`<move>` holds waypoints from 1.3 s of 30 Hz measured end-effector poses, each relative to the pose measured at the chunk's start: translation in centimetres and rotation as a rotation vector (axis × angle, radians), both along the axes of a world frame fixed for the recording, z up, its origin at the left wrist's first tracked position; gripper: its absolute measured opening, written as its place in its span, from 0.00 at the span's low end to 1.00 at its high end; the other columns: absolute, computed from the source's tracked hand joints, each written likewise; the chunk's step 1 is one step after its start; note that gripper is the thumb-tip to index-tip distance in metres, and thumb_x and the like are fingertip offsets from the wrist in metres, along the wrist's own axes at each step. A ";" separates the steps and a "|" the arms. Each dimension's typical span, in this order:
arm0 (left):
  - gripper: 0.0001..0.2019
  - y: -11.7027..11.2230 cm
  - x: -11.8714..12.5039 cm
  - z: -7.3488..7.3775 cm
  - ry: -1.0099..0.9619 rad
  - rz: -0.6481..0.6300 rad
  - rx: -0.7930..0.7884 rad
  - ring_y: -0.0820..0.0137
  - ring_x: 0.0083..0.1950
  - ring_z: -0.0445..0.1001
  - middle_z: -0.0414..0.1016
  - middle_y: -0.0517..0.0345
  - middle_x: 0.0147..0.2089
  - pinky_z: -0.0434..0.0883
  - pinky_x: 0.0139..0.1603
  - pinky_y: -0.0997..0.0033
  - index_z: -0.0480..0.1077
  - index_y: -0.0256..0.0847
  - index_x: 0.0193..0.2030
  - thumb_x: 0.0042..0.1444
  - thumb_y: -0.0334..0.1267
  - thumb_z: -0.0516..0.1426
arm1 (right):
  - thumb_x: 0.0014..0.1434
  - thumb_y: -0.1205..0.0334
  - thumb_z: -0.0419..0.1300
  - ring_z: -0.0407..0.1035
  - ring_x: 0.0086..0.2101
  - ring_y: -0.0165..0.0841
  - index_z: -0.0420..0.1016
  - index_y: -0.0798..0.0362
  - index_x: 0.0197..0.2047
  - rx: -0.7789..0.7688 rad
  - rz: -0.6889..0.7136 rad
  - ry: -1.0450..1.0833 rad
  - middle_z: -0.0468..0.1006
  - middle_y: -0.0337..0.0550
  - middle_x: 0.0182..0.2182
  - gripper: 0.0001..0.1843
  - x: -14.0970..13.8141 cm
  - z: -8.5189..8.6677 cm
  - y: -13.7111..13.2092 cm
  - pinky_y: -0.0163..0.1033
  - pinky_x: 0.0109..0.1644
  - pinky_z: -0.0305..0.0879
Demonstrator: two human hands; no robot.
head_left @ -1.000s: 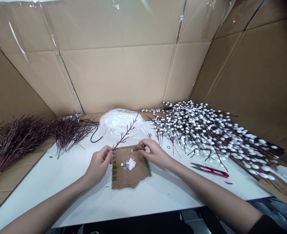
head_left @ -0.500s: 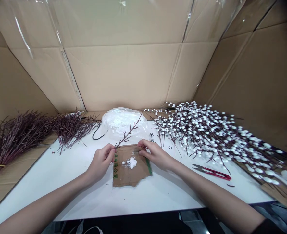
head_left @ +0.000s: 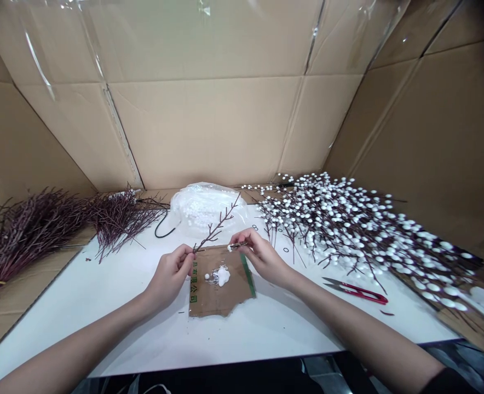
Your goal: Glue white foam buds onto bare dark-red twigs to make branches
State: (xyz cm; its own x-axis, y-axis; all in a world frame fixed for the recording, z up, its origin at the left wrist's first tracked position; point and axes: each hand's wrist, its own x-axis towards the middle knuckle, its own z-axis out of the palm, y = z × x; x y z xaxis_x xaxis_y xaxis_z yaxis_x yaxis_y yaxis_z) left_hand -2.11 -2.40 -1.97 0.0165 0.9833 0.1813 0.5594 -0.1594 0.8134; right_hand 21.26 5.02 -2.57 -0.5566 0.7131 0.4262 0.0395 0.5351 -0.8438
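Note:
My left hand (head_left: 172,273) pinches the lower end of a bare dark-red twig (head_left: 217,224) that slants up and to the right. My right hand (head_left: 258,256) pinches a thin tool (head_left: 237,245) with a small white bead (head_left: 229,248) at its tip, held just above a brown cardboard scrap (head_left: 221,290). On the scrap lie a blob of white glue (head_left: 221,274) and one loose white bead (head_left: 207,277). Behind the hands sits a clear plastic bag of white beads (head_left: 203,208).
A pile of twigs with white beads (head_left: 349,224) covers the right side of the white table (head_left: 266,328). Bare twig bundles (head_left: 40,227) lie at the left. Red-handled snips (head_left: 359,291) lie at the right. A black cable (head_left: 162,230) curls near the bag. Cardboard walls (head_left: 209,126) enclose the space.
My right hand has lifted from the cardboard scrap, and the tool now carries a white bead near the twig. My left hand and the twig have barely moved.

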 end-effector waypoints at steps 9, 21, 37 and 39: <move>0.11 -0.1 -0.1 0.0 0.008 -0.045 -0.005 0.75 0.22 0.57 0.62 0.66 0.21 0.53 0.23 0.76 0.62 0.42 0.30 0.61 0.42 0.47 | 0.58 0.58 0.59 0.62 0.27 0.28 0.60 0.46 0.40 -0.443 0.134 0.594 0.65 0.35 0.27 0.10 0.3 1.6 0.7 0.38 0.36 0.60; 0.11 -0.2 0.0 0.1 0.021 -0.098 -0.011 0.74 0.23 0.58 0.63 0.65 0.21 0.55 0.24 0.75 0.63 0.42 0.31 0.61 0.42 0.47 | 0.58 0.63 0.59 0.56 0.24 0.26 0.60 0.48 0.35 -0.510 0.129 0.718 0.61 0.34 0.25 0.09 0.4 2.2 1.0 0.35 0.33 0.56; 0.11 -0.2 0.0 0.1 0.026 -0.093 0.006 0.73 0.22 0.58 0.64 0.64 0.21 0.55 0.24 0.75 0.64 0.41 0.33 0.60 0.42 0.47 | 0.58 0.56 0.58 0.62 0.27 0.30 0.55 0.47 0.34 -0.264 -0.128 0.597 0.64 0.35 0.27 0.13 0.4 1.8 1.4 0.37 0.31 0.59; 0.10 -0.2 0.0 0.2 0.027 -0.092 0.003 0.74 0.22 0.58 0.64 0.65 0.21 0.55 0.24 0.75 0.64 0.41 0.32 0.60 0.42 0.47 | 0.58 0.56 0.58 0.63 0.29 0.30 0.55 0.47 0.34 -0.257 -0.120 0.603 0.62 0.34 0.26 0.13 0.4 1.8 1.3 0.37 0.33 0.61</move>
